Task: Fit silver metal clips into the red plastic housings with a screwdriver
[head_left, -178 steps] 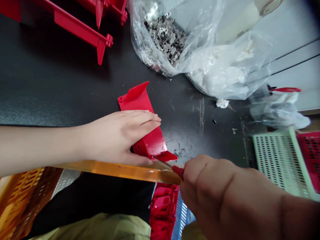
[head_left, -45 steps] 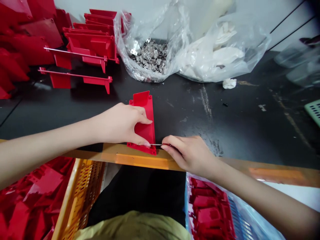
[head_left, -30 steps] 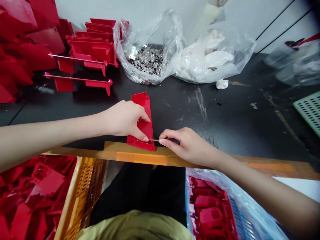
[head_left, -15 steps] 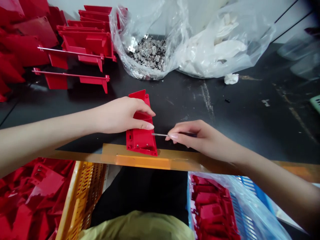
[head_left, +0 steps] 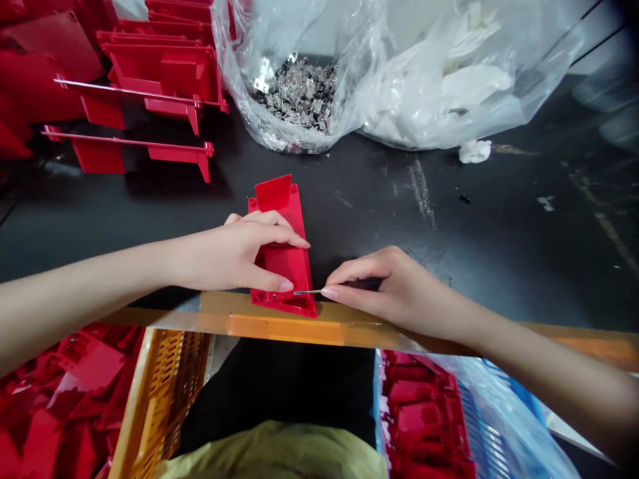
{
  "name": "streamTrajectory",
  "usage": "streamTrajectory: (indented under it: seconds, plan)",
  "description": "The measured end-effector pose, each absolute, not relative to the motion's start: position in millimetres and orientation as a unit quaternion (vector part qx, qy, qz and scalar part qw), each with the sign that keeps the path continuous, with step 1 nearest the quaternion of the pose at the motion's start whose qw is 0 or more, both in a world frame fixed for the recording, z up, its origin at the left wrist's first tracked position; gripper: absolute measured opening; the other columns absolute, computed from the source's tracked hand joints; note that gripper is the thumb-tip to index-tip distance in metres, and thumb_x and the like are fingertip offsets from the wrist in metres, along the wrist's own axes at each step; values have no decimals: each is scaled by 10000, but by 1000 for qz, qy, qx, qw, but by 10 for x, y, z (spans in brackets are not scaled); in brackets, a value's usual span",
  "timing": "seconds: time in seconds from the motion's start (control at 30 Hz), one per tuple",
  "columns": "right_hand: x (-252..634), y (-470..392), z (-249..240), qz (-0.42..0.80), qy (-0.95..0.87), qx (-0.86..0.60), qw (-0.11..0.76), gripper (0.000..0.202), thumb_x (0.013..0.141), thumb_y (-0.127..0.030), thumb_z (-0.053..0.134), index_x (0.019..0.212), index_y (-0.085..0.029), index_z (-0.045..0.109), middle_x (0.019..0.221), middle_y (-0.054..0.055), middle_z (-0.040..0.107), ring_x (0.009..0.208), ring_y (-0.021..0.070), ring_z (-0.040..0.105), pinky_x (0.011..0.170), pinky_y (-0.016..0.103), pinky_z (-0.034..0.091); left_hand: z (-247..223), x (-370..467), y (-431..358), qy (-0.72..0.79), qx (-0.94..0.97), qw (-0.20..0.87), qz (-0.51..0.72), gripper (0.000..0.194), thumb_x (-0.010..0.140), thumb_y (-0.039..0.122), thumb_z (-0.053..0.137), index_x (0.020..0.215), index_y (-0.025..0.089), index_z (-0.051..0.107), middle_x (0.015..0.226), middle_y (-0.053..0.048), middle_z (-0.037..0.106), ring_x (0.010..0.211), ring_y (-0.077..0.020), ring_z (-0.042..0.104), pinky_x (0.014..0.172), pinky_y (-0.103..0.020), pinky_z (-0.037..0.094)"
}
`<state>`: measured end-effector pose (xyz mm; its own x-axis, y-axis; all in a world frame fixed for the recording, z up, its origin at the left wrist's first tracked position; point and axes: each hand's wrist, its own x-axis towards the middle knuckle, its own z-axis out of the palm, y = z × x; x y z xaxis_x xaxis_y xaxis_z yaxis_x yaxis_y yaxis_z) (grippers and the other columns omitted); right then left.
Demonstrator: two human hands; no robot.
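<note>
A red plastic part (head_left: pixel 294 266) with a raised flap at its far end lies on the black table near the front edge. My left hand (head_left: pixel 244 253) is laid across it, steadying it, with the thumb near its front end and a fingertip at the right edge. My right hand (head_left: pixel 389 283) pinches a small screwdriver (head_left: pixel 310 291) with a thin metal shaft; its dark handle is mostly hidden in the palm. The shaft's flat tip touches or hovers just over the part's near end, beside my left thumb. I cannot tell which.
Several similar red parts (head_left: pixel 160 73) stand in a row at the back left. A clear bag of small metal clips (head_left: pixel 304 93) and a bag of white pieces (head_left: pixel 449 100) are behind. Below the table edge are an orange crate (head_left: pixel 167 379) and a blue crate (head_left: pixel 472 419) holding red parts.
The screwdriver tip has moved toward me and left, onto the part's near end. My left hand has slid nearer too, uncovering more of the far flap. The view has shifted slightly.
</note>
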<state>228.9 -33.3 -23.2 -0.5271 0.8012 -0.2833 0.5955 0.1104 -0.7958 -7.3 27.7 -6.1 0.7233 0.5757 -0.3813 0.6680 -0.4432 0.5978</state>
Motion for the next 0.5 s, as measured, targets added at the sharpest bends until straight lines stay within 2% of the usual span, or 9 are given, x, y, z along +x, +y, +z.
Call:
streamTrajectory:
  seconds: [0.17, 0.33, 0.5]
  plan:
    - [2284, -329, -186, 449, -756, -463, 114, 228, 889, -331, 572, 821, -227, 763, 797, -26, 741, 652, 94, 618, 633, 215, 420, -47, -72, 282, 364, 846, 382, -71, 561, 756, 554, 665, 1272, 369, 545, 1298, 11, 505, 1240, -261, 412, 1022, -384, 211]
    - [2285, -298, -212, 456, -767, -435, 120, 195, 879, -305, 592, 845, -231, 769, 851, -8, 744, 707, 125, 643, 657, 225, 430, -58, -83, 293, 363, 850, 375, -69, 587, 746, 560, 670, 1285, 371, 539, 1305, 2, 505, 1244, -270, 405, 1016, -376, 211]
    - [2257, -299, -189, 456, -754, -462, 98, 230, 883, -336, 579, 806, -226, 766, 810, -11, 744, 671, 134, 632, 640, 239, 426, -68, -87, 289, 352, 854, 379, -61, 585, 755, 558, 656, 1292, 358, 535, 1297, -8, 515, 1227, -266, 422, 1009, -368, 212]
